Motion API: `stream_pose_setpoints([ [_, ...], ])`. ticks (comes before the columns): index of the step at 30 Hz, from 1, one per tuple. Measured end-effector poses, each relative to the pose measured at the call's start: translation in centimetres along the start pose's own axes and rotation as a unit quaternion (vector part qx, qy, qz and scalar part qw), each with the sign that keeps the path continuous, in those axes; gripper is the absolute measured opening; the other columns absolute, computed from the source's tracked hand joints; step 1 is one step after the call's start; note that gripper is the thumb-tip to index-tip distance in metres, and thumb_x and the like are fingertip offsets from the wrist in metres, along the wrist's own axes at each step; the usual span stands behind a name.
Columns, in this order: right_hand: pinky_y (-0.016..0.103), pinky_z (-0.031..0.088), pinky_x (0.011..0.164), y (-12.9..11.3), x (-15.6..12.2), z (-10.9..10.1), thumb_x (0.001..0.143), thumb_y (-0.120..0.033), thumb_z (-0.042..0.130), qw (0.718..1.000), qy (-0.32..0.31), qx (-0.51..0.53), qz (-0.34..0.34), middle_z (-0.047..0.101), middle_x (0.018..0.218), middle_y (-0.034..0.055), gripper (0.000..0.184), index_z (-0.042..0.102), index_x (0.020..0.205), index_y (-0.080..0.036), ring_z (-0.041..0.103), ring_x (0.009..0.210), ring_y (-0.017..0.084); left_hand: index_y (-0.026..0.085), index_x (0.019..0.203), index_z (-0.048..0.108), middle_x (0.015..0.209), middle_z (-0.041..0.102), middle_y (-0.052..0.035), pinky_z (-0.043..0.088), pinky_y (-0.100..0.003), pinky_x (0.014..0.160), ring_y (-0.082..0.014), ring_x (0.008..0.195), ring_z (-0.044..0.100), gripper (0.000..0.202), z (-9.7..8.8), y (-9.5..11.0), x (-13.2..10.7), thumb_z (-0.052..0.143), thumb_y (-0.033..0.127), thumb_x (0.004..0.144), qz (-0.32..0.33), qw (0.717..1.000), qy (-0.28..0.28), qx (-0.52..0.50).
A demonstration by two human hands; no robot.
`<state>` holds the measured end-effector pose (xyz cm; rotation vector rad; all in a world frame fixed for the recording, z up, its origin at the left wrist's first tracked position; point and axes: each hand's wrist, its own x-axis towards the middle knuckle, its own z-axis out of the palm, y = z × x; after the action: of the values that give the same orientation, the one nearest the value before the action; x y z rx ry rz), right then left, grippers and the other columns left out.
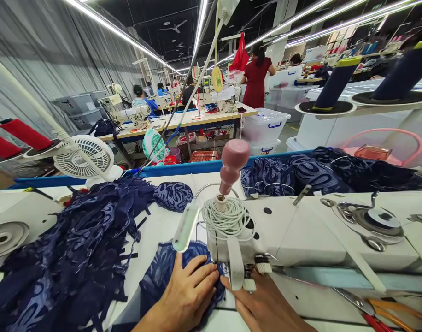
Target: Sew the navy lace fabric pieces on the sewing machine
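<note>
A navy lace fabric piece (162, 267), with a paler leaf-like pattern, lies under the head of a white sewing machine (301, 230). My left hand (190, 295) rests flat on it, fingers stretched out and a little apart, fingertips close to the presser foot. My right hand (255, 299) is on the other side of the needle area. Its fingertips are drawn together at the fabric's right edge, and the machine head covers part of its fingers. Coiled pale cord (226, 216) sits on top of the machine head, below a pink knobbed handle (231, 161).
A heap of navy lace pieces (90, 230) spreads over the left side. More lace (301, 173) lies behind the machine. Orange-handled scissors (380, 304) rest at lower right. A white fan (84, 159) stands at back left. A person in red (257, 76) stands farther back.
</note>
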<state>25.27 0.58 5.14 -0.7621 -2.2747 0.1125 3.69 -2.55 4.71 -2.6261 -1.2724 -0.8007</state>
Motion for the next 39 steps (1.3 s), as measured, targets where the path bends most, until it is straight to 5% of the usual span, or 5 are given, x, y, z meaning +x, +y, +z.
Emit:
stream_pose_setpoints([
  [10, 0.033, 0.042, 0.075, 1.0, -0.5, 0.3, 0.084, -0.008, 0.050, 0.998, -0.066, 0.004, 0.015, 0.074, 0.098, 0.0026, 0.037, 0.070, 0.108, -0.028, 0.063, 0.092, 0.022, 0.020, 0.120, 0.060, 0.117, 0.070, -0.0025, 0.001, -0.060, 0.121, -0.0235, 0.118, 0.059, 0.027, 0.6, -0.7, -0.1, 0.050, 0.015, 0.095, -0.020, 1.000, -0.011, -0.021],
  [18, 0.037, 0.040, 0.074, 1.2, -1.2, 0.9, 0.078, -0.006, 0.052, 0.998, -0.043, -0.039, 0.021, 0.067, 0.079, 0.0048, 0.022, 0.064, 0.076, -0.023, 0.058, 0.079, 0.023, 0.019, 0.104, 0.063, 0.106, 0.068, -0.0071, 0.052, -0.039, 0.086, -0.0254, 0.115, 0.057, 0.024, 0.3, -2.0, 1.3, 0.043, 0.010, 0.095, -0.026, 0.998, -0.056, -0.026],
  [26, 0.037, 0.041, 0.078, 1.4, -1.2, 1.8, 0.084, -0.006, 0.048, 0.999, 0.015, 0.003, 0.051, 0.061, 0.074, 0.0033, 0.024, 0.059, 0.069, -0.022, 0.056, 0.077, 0.020, 0.019, 0.115, 0.060, 0.109, 0.070, -0.0058, 0.024, -0.061, 0.115, -0.0240, 0.110, 0.060, 0.025, 0.0, -1.6, 0.5, 0.044, 0.013, 0.097, -0.018, 1.000, -0.023, -0.008],
  [32, 0.040, 0.042, 0.085, 1.4, -1.0, 1.6, 0.089, -0.006, 0.044, 0.999, -0.001, -0.003, 0.039, 0.063, 0.079, 0.0051, 0.030, 0.067, 0.079, -0.022, 0.057, 0.082, 0.022, 0.019, 0.119, 0.059, 0.116, 0.069, -0.0013, 0.005, -0.049, 0.122, -0.0190, 0.115, 0.057, 0.027, -2.0, 0.7, -1.9, 0.044, 0.013, 0.098, -0.011, 0.999, 0.013, 0.039],
  [39, 0.037, 0.043, 0.081, 1.8, -1.2, 2.2, 0.080, -0.007, 0.054, 0.998, -0.035, -0.042, 0.044, 0.064, 0.080, 0.0047, 0.020, 0.068, 0.080, -0.021, 0.059, 0.083, 0.021, 0.016, 0.092, 0.062, 0.084, 0.064, -0.0086, 0.049, -0.036, 0.059, -0.0243, 0.071, 0.061, 0.017, 0.6, 4.3, -4.5, 0.048, 0.024, 0.094, -0.108, 0.968, 0.045, 0.220],
])
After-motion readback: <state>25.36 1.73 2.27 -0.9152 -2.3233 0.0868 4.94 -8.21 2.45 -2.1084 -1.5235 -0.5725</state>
